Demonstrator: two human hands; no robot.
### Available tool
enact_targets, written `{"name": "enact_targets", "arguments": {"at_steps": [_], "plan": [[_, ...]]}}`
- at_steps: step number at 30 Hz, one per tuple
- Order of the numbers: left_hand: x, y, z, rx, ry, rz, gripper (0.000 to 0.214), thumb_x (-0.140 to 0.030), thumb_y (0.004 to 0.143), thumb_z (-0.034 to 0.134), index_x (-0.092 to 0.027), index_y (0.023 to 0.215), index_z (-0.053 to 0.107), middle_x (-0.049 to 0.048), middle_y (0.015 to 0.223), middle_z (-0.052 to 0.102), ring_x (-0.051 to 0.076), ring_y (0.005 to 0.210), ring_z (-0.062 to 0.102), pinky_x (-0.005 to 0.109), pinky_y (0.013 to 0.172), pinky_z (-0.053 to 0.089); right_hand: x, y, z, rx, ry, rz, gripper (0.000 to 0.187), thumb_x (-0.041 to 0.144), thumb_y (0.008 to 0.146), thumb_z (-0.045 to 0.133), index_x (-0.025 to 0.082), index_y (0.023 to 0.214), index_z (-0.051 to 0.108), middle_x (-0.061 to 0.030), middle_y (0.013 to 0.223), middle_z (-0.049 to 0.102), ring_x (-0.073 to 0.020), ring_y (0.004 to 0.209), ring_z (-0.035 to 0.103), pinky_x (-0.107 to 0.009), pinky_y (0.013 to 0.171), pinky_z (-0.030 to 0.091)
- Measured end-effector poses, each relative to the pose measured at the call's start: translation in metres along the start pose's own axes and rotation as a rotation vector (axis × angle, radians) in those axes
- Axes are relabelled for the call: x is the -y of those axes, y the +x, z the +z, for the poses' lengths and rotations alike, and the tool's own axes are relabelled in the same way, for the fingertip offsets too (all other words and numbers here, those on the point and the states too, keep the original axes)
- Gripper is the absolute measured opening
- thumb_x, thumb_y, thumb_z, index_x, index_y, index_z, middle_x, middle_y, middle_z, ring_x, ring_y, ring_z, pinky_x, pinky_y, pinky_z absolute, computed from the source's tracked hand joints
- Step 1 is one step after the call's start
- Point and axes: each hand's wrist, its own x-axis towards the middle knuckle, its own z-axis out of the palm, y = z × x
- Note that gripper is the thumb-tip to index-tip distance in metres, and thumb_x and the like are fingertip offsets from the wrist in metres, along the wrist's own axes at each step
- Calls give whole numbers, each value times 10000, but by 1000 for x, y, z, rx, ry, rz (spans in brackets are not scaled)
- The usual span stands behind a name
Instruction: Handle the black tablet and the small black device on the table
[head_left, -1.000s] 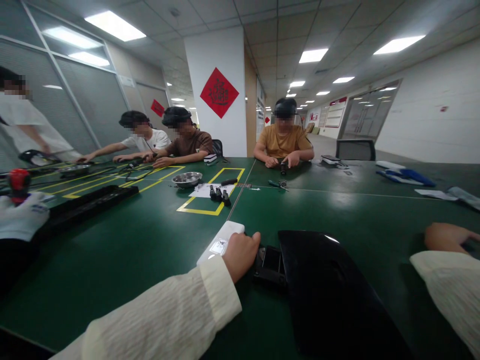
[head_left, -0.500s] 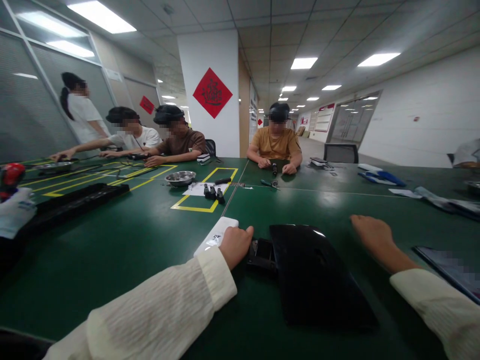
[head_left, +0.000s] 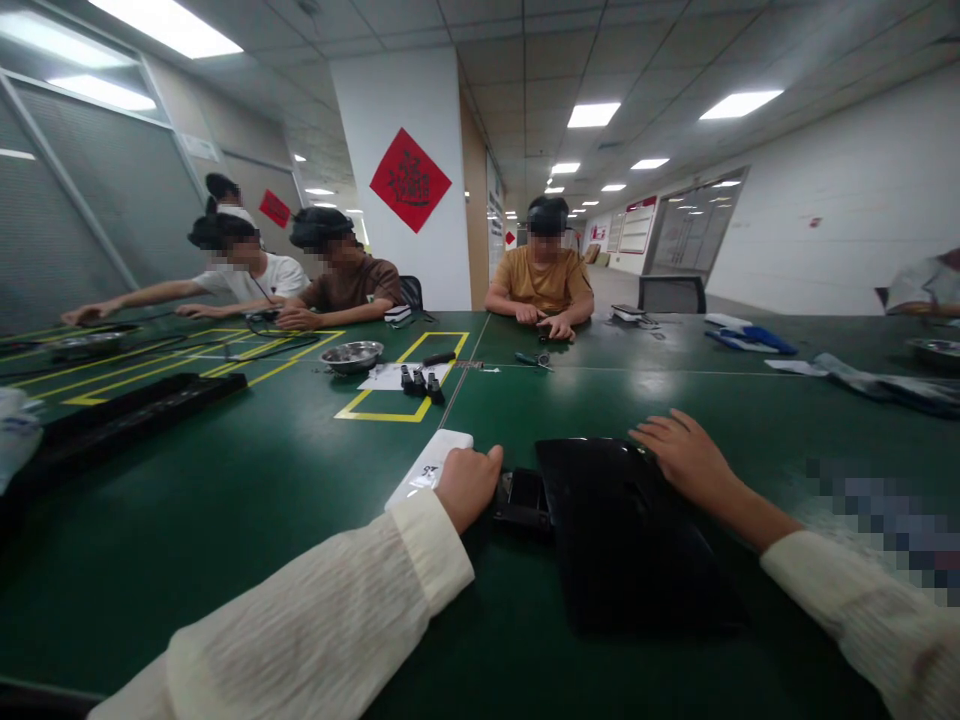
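Observation:
A glossy black panel (head_left: 637,540) lies on the green table in front of me. From its left side juts a small black part with a boxy frame (head_left: 523,497). My left hand (head_left: 466,487) is closed beside that part, thumb pointing towards it; whatever its curled fingers hold is hidden. Partly behind this hand lies a flat white slab (head_left: 430,468) with a dark handwritten mark. At the panel's far right corner, my right hand (head_left: 686,450) has its fingers stretched out, palm down. Whether the fingertips touch the panel I cannot tell.
Beyond are a metal bowl (head_left: 352,356), several black cylindrical pieces (head_left: 422,384) and pliers (head_left: 534,359). A long black tray (head_left: 142,412) lies left; a blurred-out patch (head_left: 892,520) covers something right. Co-workers sit across the table (head_left: 300,460).
My right hand has moved left to the panel's corner, and its fingers have spread out. My left hand has stayed by the boxy part. The co-worker opposite has brought both hands together.

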Motion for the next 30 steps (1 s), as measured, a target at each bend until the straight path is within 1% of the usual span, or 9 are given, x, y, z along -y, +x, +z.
{"name": "enact_targets", "arguments": {"at_steps": [3, 6, 9, 12, 14, 17, 22, 26, 30], "plan": [[0, 1, 0, 2, -3, 2, 220, -86, 879, 325, -100, 988, 515, 155, 734, 653, 300, 742, 658, 339, 571, 435, 11, 0, -4, -92, 100, 211, 564, 66, 692, 409, 213, 1225, 518, -83, 1197, 573, -244, 1108, 509, -548, 1017, 193], [1, 3, 2, 6, -3, 2, 205, -95, 883, 339, -99, 982, 518, 152, 718, 648, 294, 730, 661, 325, 563, 428, 32, 7, -16, -136, 284, 271, 596, 65, 674, 382, 237, 1236, 482, -66, 1213, 547, -217, 1121, 497, -512, 1009, 206], [2, 4, 4, 4, -2, 3, 190, -104, 887, 347, -102, 973, 516, 149, 716, 645, 288, 726, 661, 317, 559, 422, 66, 20, -37, -138, 469, 216, 510, 79, 722, 385, 237, 1191, 509, -69, 1182, 553, -209, 1116, 491, -457, 975, 268], [2, 4, 5, 0, 5, 5, 183, -123, 895, 345, -105, 976, 509, 146, 719, 644, 283, 732, 659, 321, 570, 426, 107, 33, -62, -9, 664, 70, 405, 192, 817, 434, 217, 1216, 501, -92, 1186, 538, -208, 1104, 486, -401, 931, 339], [2, 3, 6, -3, 10, 8, 182, -137, 899, 346, -101, 980, 505, 146, 724, 645, 281, 740, 660, 324, 580, 431, 132, 40, -74, 113, 731, -60, 473, 332, 808, 514, 218, 1266, 471, -104, 1235, 502, -232, 1108, 473, -406, 920, 358], [1, 2, 5, -2, 14, 12, 186, -129, 900, 339, -90, 975, 505, 142, 716, 645, 279, 742, 662, 323, 581, 438, 156, 48, -84, 229, 690, -195, 586, 465, 762, 562, 223, 1287, 464, -113, 1258, 486, -283, 1096, 459, -461, 908, 364], [0, 3, 6, -1, 3, 5, 185, -82, 879, 348, -90, 954, 516, 150, 735, 647, 273, 752, 661, 322, 594, 446, 166, 49, -81, 261, 705, -231, 455, 278, 829, 496, 160, 1268, 479, -123, 1217, 518, -250, 1058, 480, -429, 907, 397], [0, 4, 5, 5, -3, -17, 203, -106, 892, 331, -91, 982, 512, 155, 743, 656, 276, 769, 662, 329, 609, 450, 169, 44, -87, 218, 742, -269, 415, 179, 857, 435, 111, 1264, 476, -136, 1144, 551, -226, 1039, 503, -391, 922, 409], [1, 3, 3, 24, -15, -3, 189, -158, 893, 366, -104, 994, 517, 140, 747, 662, 265, 746, 662, 318, 596, 446, 157, 51, -105, 202, 902, -124, 389, 214, 887, 393, 147, 1261, 480, -115, 1103, 564, -197, 997, 526, -370, 907, 422]]}}
